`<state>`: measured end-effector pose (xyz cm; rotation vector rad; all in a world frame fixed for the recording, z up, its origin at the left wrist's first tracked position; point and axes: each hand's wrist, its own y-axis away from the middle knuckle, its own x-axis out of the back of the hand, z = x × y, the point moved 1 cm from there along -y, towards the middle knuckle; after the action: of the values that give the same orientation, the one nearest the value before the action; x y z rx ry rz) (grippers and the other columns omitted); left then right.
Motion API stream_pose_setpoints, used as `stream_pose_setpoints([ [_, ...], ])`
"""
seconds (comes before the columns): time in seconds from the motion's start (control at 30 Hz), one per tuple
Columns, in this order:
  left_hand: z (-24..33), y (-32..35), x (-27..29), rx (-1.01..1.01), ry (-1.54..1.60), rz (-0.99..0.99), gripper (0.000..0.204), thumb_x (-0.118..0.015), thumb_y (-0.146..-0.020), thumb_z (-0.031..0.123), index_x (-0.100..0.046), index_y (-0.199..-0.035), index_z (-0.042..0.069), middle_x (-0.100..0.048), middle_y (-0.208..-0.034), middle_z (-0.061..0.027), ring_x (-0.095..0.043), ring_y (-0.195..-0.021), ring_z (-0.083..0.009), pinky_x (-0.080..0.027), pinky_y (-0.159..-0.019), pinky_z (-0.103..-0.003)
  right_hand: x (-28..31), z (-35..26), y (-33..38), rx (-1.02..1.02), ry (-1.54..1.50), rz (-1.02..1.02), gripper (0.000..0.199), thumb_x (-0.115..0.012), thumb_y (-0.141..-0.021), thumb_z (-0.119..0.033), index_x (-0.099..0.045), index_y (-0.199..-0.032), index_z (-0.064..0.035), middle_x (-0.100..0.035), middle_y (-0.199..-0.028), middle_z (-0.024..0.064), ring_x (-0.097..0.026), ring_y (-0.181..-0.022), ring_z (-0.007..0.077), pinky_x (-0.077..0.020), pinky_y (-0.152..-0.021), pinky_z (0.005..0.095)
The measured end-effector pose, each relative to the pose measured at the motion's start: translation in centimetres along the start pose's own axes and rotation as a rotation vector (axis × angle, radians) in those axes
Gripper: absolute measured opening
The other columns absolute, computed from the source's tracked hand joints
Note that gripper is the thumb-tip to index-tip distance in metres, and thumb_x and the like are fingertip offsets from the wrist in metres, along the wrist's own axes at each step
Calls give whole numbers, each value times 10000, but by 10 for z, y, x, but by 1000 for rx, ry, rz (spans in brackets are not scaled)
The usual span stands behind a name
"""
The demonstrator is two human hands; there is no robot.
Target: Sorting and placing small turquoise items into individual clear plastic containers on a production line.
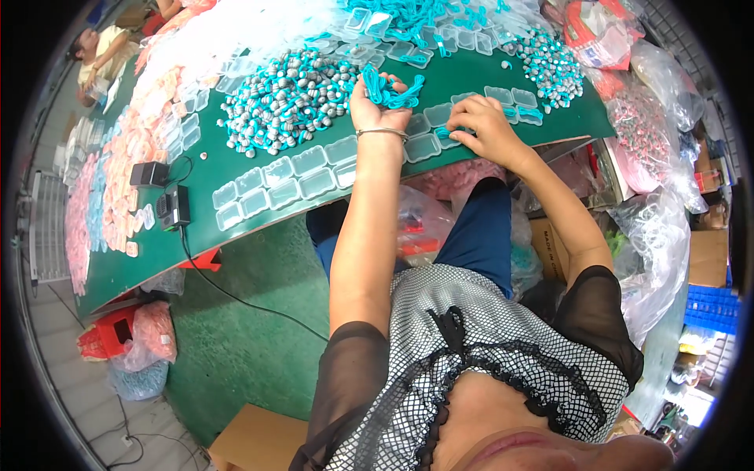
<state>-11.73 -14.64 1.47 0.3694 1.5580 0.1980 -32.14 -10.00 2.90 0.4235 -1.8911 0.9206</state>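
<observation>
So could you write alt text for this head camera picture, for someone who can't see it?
Seen from above, a seated person's left hand holds a bunch of teal cords while the right hand presses at small clear plastic cases on a green table, beside a heap of grey-and-teal beads.

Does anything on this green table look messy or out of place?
Nothing looks spilled or broken. The left hand holds a bunch of teal cords, the right hand rests on clear cases, and the bead pile lies loose but together on the green table.
</observation>
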Motion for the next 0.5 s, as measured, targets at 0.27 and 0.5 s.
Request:
stream_pose_setpoints([
  [0.27, 5, 1, 3, 30, -11, -37, 202, -506, -889, 209, -590, -971, 44, -582, -805, -81, -570, -714, -220, -490, -571, -330, 4, -7, -6, 31, 51, -22, 132, -716, -739, -141, -640, -841, -104, -586, -908, 19, -541, -962, 204, -337, -887, 394],
  [0.5, 6, 4, 5, 43, 3, -63, 210, -504, -891, 220, -579, -983, 47, -580, -801, -87, -569, -716, -225, -490, -555, -331, 5, -6, -9, 36, 69, -54, 125, -714, -739, -136, -639, -834, -104, -588, -879, 21, -551, -937, 209, -337, -890, 397],
])
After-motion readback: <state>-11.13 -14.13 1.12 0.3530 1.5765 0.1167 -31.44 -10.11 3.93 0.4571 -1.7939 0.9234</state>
